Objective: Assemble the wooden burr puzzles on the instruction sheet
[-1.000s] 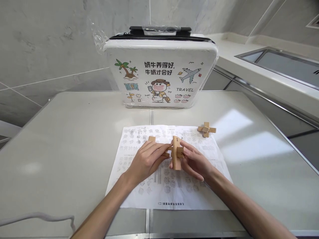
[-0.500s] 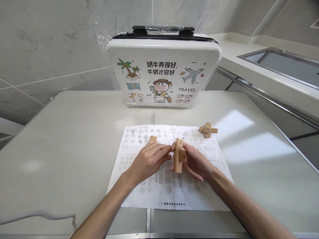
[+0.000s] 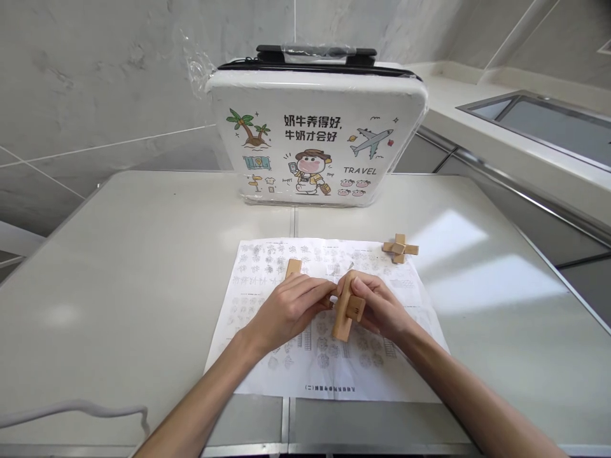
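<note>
Above the printed sheet (image 3: 334,375), I hold a couple of joined wooden burr puzzle pieces (image 3: 342,321). One notched stick stands slanted, and a shorter end marked with strokes juts out from it towards the right. My right hand (image 3: 382,305) is closed round the upper part, thumb on the near side. My left hand (image 3: 291,308) is closed too, its fingertips pinching at the left side of the pieces; what lies between them is mostly hidden. Just beyond my left knuckles, a loose wooden stick (image 3: 293,266) rests on the sheet, partly covered by the hand.
An assembled wooden burr puzzle cross (image 3: 400,248) sits at the sheet's far right corner. Behind stands a white cartoon suitcase (image 3: 315,95) in plastic wrap. A grey cable (image 3: 76,408) lies at the near left of the pale table (image 3: 143,267). A counter (image 3: 515,152) runs along the right.
The joined pieces have tilted, their lower end swinging slightly down. My right fingers have drawn in and my thumb now presses on the stick. The view has shifted slightly.
</note>
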{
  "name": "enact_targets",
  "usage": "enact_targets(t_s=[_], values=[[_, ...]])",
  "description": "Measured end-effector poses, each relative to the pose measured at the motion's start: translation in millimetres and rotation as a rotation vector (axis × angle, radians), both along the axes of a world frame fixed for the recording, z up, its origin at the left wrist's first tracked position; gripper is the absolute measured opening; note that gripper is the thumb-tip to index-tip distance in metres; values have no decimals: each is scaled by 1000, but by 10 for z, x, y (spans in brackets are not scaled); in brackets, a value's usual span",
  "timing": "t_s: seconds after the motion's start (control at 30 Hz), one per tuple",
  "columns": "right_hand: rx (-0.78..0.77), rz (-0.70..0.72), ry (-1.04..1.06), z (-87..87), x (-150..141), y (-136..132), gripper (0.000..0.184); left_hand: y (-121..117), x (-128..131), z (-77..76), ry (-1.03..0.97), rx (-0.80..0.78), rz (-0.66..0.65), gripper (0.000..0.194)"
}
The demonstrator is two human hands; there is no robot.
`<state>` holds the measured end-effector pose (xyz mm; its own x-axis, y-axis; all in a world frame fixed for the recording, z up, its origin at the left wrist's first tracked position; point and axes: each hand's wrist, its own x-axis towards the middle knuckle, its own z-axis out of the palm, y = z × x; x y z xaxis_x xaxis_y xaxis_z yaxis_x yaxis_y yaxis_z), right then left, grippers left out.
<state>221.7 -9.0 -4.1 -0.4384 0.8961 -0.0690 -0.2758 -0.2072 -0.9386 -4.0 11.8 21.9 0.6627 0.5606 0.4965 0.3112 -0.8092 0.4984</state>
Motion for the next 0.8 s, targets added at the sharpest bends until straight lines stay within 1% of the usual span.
enact_targets(t_s=[0.13,0.27,0.4,0.53,0.6,0.73,0.8], values=[[42,-26,-24,-8,19,-8,43,-2,0,11,-2,-24,-14,19],[28,-32,-36,-26,41,-2,44,7,-2,9,-13,-26,-15,22],[-2,59,10,4,57,20,47,27,-28,-10,-4,-12,-6,25],[-12,170,22,56,82,19,53,42,-63,-46,0,18,43,20],[-13,203,14,75,86,11,53,47,-71,-63,0,31,63,19],[-59,153,32,90,68,5,42,48,-62,-79,17,47,81,20],[-87,134,62,86,64,12,42,49,-54,-80,17,67,93,21]])
